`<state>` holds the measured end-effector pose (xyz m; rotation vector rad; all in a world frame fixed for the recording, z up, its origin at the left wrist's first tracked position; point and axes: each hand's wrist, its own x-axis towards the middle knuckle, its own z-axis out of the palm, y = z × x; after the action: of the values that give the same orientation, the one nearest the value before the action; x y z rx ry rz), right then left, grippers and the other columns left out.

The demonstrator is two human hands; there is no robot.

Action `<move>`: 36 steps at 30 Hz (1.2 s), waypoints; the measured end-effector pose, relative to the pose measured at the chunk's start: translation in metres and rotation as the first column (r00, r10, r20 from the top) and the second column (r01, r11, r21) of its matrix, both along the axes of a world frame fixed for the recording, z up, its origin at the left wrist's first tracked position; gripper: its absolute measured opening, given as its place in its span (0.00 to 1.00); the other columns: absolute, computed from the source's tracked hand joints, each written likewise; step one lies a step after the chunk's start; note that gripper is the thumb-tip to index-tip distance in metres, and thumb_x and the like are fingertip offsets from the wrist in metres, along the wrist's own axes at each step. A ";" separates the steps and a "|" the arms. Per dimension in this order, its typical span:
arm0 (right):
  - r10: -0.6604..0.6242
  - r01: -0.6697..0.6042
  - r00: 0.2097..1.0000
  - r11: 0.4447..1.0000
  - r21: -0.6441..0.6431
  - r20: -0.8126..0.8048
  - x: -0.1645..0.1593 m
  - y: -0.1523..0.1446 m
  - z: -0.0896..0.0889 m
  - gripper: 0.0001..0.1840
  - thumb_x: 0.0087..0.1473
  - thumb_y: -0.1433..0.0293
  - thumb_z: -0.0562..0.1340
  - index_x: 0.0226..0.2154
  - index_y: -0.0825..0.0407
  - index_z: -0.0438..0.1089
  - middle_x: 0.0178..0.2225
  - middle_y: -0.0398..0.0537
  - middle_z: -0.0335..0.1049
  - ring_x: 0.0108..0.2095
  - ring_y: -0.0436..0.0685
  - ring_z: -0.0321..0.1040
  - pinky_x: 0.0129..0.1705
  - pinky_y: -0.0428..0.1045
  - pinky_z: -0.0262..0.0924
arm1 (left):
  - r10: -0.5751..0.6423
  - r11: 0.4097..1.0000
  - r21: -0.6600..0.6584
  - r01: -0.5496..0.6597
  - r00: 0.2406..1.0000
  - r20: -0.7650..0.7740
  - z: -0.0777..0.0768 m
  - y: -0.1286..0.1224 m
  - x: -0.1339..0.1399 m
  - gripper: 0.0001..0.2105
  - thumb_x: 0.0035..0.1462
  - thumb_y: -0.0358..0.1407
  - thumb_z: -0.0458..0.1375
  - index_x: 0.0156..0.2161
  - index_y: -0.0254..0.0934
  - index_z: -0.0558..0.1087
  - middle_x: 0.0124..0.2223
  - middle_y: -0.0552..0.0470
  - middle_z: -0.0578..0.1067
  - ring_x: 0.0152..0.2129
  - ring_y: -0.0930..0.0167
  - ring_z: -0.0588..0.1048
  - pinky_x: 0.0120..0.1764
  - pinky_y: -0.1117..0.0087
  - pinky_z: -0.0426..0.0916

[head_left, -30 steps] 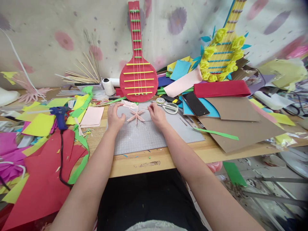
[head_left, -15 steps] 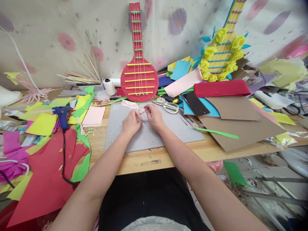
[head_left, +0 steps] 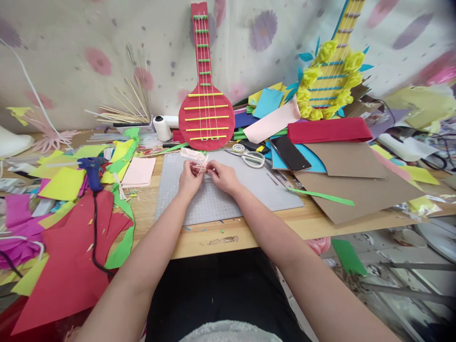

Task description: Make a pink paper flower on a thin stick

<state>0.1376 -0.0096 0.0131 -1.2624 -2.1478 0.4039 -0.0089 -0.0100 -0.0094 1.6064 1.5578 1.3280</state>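
Observation:
Over the grey cutting mat, my two hands meet with their fingertips close together. My left hand is closed in a pinch on a small folded piece of pale pink paper. From the right, my right hand pinches at the same piece. A thin pale stick crosses between the fingers; which fingers grip it is hard to make out. Just behind the hands, more pale pink paper scraps lie at the mat's back edge. Scissors rest on the mat to the right.
A red paper lute stands behind the mat, with a yellow flowered one back right. Left are a blue glue gun, pink paper squares and red sheets. A phone and brown cardboard lie right.
My hands have drawn closer together. The left hand has turned and risen slightly, and my right fingertips have moved left and down to the pink paper. The thin stick now crosses between the hands.

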 end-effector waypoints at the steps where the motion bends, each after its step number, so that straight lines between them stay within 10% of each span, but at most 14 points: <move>1: 0.011 -0.011 1.000 1.000 0.012 0.017 0.001 0.001 -0.001 0.11 0.56 0.68 0.51 0.39 0.48 0.66 0.37 0.45 0.73 0.36 0.55 0.68 0.37 0.49 0.58 | -0.043 0.999 0.010 0.043 0.998 0.034 0.000 0.001 -0.001 0.16 0.44 0.31 0.58 0.39 0.40 0.60 0.28 0.58 0.69 0.22 0.76 0.69 0.29 0.73 0.64; 13: 0.146 -0.145 0.989 0.986 0.087 0.003 0.003 0.009 -0.012 0.13 0.51 0.77 0.51 0.35 0.49 0.68 0.39 0.45 0.71 0.42 0.54 0.65 0.43 0.50 0.57 | -0.370 0.929 0.001 0.370 0.929 0.017 -0.006 0.006 -0.017 0.15 0.40 0.25 0.55 0.38 0.36 0.68 0.39 0.50 0.72 0.29 0.76 0.72 0.33 0.72 0.69; 28: 0.052 -0.052 0.999 0.994 0.094 -0.001 0.000 0.010 -0.012 0.05 0.50 0.72 0.56 0.31 0.50 0.67 0.32 0.46 0.70 0.35 0.54 0.63 0.38 0.48 0.55 | -0.213 0.974 0.027 0.227 0.943 -0.254 0.008 0.000 -0.008 0.13 0.45 0.23 0.56 0.38 0.35 0.71 0.38 0.51 0.70 0.28 0.77 0.71 0.35 0.72 0.70; 36: 0.074 -0.081 0.996 0.987 0.138 0.059 -0.002 0.010 -0.012 0.08 0.48 0.74 0.55 0.33 0.50 0.66 0.34 0.48 0.69 0.38 0.56 0.63 0.41 0.50 0.55 | -0.212 0.972 0.065 0.224 0.966 -0.146 -0.001 0.007 -0.013 0.11 0.43 0.27 0.58 0.36 0.35 0.71 0.38 0.49 0.72 0.29 0.74 0.73 0.34 0.71 0.70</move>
<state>0.1359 0.0004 0.0012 -1.1258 -2.2335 0.2482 -0.0220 -0.0029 -0.0105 1.8957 1.3708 1.1964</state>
